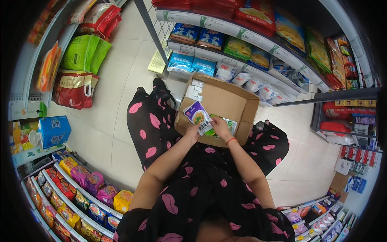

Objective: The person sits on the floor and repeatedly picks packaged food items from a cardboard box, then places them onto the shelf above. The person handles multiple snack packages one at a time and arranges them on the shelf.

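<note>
My left hand (192,132) grips the lower edge of a purple and white snack pouch (197,113) with a picture of peanuts on it. The fingers of my right hand (220,127) pinch the same pouch at its right lower side. The pouch is tilted, held above an open cardboard box (222,93) between my legs. Beneath my right hand, a green and silver packet (232,124) lies in the box, partly hidden by the hand and the pouch. Several small white price tags (194,91) lie in the box's far left corner.
Shelves with bagged goods (211,38) and white pouches (254,84) rise just beyond the box. Large bags (77,54) stand on the left shelf. Noodle packs (92,181) fill the rack at lower left. More racks (320,217) stand at lower right. Pale floor tiles (121,121) lie between.
</note>
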